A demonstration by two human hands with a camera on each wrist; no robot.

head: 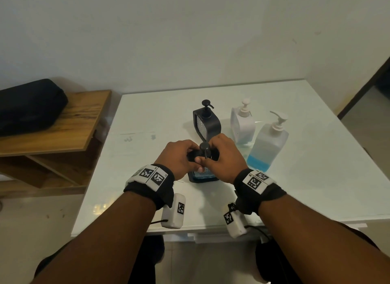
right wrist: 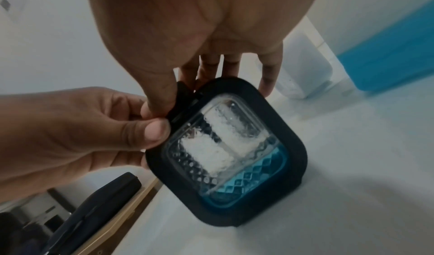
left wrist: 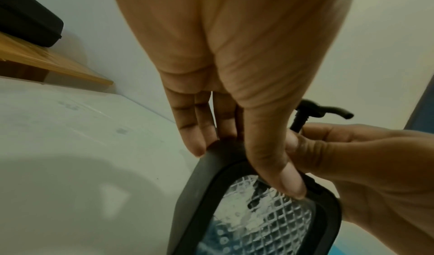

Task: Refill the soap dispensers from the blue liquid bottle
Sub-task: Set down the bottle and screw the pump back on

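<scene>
A black soap dispenser (head: 203, 175) with a clear patterned window stands on the white table (head: 160, 119) close to me. A little blue liquid and white foam lie inside the dispenser (right wrist: 234, 147). My left hand (head: 190, 157) grips its top, thumb on the front rim, fingers behind. My right hand (head: 213, 157) pinches the collar under the black pump head (head: 204, 146), whose spout (left wrist: 328, 109) points right. The blue liquid bottle (head: 268, 144), clear with a white pump, stands to the right, low on liquid.
A second black dispenser (head: 207, 123) and a white dispenser (head: 242, 123) stand behind my hands. A wooden shelf (head: 69, 125) at left carries a black case (head: 27, 106). The table's front edge is just under my wrists.
</scene>
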